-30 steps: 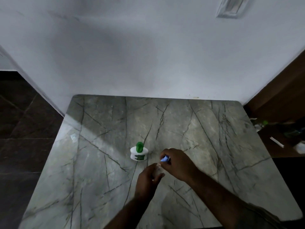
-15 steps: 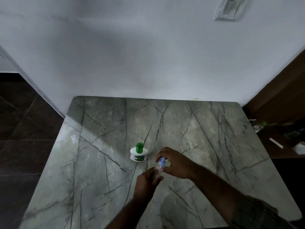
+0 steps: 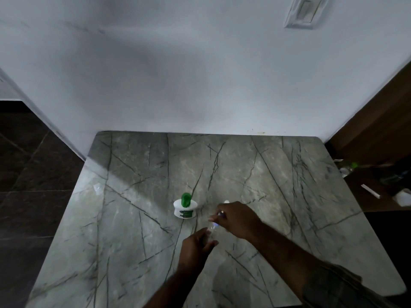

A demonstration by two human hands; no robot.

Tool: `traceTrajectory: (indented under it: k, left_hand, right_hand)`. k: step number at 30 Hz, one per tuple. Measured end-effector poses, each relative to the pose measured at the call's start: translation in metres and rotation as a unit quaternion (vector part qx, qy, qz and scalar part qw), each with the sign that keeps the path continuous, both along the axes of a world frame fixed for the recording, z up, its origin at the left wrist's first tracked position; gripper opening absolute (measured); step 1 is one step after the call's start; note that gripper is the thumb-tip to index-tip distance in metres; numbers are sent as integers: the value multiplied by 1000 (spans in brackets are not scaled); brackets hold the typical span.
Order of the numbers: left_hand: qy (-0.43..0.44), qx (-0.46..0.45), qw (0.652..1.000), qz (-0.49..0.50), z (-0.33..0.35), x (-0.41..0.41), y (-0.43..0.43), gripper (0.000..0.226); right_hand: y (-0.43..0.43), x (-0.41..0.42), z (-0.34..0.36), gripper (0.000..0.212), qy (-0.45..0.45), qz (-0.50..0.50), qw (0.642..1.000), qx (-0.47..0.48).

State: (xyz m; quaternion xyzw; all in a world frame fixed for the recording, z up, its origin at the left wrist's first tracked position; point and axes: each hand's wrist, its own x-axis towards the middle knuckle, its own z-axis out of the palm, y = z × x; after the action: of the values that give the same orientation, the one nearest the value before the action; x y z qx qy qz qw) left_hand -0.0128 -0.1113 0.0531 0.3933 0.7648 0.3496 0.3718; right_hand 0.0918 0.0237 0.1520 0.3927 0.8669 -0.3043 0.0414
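**Label and Hand Status**

The white jar [image 3: 185, 208] with a green top stands on the desk [image 3: 133, 218], left of both hands. Its green label print is too small to read. The left hand [image 3: 194, 248] grips the small clear bottle [image 3: 210, 229] just above the desk, fingers curled round its body. The right hand [image 3: 239, 218] pinches the bottle's blue cap [image 3: 215, 223].
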Motion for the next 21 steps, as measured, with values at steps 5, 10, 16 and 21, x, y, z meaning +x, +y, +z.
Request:
traceTrajectory:
  k: [5,10,16,21]
  left_hand:
    - [3,-4,1000,5,-4,-2,-1,26]
    - [1,1,1000,11,-4,-3,-2,29]
    - [-5,-12,999,39,-8,-11,-5,28]
    - [-20,-14,998,55,-11,-12,-9,27]
  right_hand:
    - [12,1,9,13,27,83,996,-12]
    - [24,16,20,7,79,65,994,-34]
    - [55,88,14,7,307,-206,888,-273]
    - [53,107,-57,13,467,-472,683,-303]
